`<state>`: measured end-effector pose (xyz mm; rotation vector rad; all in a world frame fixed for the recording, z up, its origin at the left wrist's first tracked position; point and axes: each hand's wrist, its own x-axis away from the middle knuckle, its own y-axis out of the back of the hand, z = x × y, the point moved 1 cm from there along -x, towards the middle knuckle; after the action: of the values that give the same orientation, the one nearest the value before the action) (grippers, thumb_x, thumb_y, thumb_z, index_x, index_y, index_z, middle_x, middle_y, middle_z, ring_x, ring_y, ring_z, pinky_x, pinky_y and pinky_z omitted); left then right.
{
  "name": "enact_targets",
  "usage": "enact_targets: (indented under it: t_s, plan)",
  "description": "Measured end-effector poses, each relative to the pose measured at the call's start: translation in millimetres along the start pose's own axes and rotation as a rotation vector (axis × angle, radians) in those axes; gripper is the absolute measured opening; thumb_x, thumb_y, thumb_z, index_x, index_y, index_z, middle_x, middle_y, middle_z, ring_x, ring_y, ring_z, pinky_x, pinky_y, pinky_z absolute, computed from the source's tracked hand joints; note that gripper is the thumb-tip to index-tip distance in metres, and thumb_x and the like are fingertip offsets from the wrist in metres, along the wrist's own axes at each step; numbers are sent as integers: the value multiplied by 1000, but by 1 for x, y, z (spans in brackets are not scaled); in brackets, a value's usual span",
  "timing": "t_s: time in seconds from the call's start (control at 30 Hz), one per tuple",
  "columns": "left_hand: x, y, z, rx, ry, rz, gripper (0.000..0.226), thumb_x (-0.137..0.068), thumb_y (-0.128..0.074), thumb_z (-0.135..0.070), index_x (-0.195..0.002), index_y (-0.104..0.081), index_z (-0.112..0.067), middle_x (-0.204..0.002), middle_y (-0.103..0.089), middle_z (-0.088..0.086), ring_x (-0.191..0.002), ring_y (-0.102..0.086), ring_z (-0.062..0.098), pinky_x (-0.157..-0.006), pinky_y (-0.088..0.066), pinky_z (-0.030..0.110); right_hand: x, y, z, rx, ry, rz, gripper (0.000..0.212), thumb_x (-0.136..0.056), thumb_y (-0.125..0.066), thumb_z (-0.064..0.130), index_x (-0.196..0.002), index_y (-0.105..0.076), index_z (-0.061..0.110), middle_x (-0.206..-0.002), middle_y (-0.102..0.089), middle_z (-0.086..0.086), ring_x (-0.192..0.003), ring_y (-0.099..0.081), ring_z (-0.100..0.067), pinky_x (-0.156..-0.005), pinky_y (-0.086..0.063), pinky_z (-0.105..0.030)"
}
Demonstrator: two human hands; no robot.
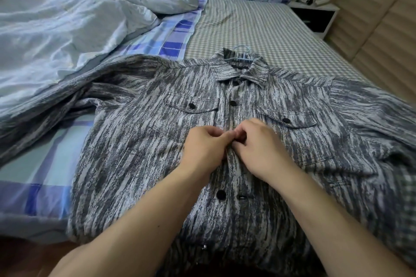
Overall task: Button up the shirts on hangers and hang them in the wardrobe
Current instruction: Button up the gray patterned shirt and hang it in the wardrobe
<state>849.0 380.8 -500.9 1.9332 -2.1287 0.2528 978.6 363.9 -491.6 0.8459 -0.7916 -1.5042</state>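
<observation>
In the head view, a shirt (pixel 258 141) of grey and white streaked woven cloth, with round black buttons and two flap pockets, lies flat on the bed (pixel 258 27), its collar at 12 o'clock around a thin light-blue hanger (pixel 242 48). At the centre, the left hand (pixel 206 148) and the right hand (pixel 256 146) meet on the front placket, fingertips touching. Each grip is pinched together on the shirt cloth; the button (pixel 221 194) at 6 o'clock of them is undone.
</observation>
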Motion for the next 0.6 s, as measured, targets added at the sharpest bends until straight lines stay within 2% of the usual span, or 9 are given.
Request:
enact_targets:
  t_s: [0.07,0.1,0.17,0.23,0.3,0.4,0.5,0.6]
  plan:
    - [-1,-3,1,97,66,-40,18,-91,-76,-15,-78,-71,-5,-70,-69,14,-60,-64,25,-69,-61,51,1,0,-1,-31,-3,-18,9,-94,-69,22,-95,-61,26,-101,-53,11,-88,-53,-9,-78,-47,-28]
    - [-1,-2,2,157,115,-41,13,-92,-74,-10,-82,-69,-3,-74,-70,15,-61,-66,26,-67,-62,49,1,1,-4,-67,-14,-18,8,-95,-68,21,-97,-64,27,-100,-54,12,-85,-54,-6,-77,-46,-25]
    - [-1,0,0,239,181,-30,7,-94,-69,-3,-89,-63,-2,-80,-71,13,-58,-66,21,-57,-59,35,-1,8,-12,-139,-33,8,14,-97,-64,17,-102,-68,29,-99,-58,14,-82,-55,-1,-73,-44,-18]
    - [-1,4,-3,279,201,-10,12,-94,-66,0,-90,-57,-8,-79,-68,6,-53,-62,13,-50,-54,26,-1,15,-19,-203,-27,26,20,-98,-62,14,-105,-70,32,-100,-61,16,-83,-60,-3,-73,-51,-18]
    - [-2,5,-4,291,206,17,16,-94,-65,0,-89,-55,-10,-77,-65,4,-51,-60,11,-48,-52,23,0,17,-24,-243,12,7,23,-97,-63,15,-106,-72,34,-97,-62,16,-78,-63,-8,-71,-58,-24]
    - [-1,7,-4,283,213,67,16,-94,-65,0,-89,-54,-10,-76,-63,3,-56,-59,13,-51,-54,24,1,13,-25,-245,118,-32,25,-95,-66,16,-109,-74,35,-89,-64,16,-78,-62,-8,-70,-57,-24]
    - [-2,10,-3,284,231,85,17,-94,-64,1,-87,-53,-9,-78,-62,5,-62,-58,16,-53,-54,25,-11,21,-26,-126,275,17,23,-94,-67,16,-107,-74,33,-88,-65,18,-81,-61,0,-74,-54,-21]
    - [-3,11,-3,272,243,97,20,-95,-64,-1,-85,-50,-10,-81,-61,8,-65,-56,18,-55,-52,27,-28,39,-26,166,552,122,27,-95,-63,15,-116,-73,29,-94,-70,12,-75,-63,-2,-67,-56,-22]
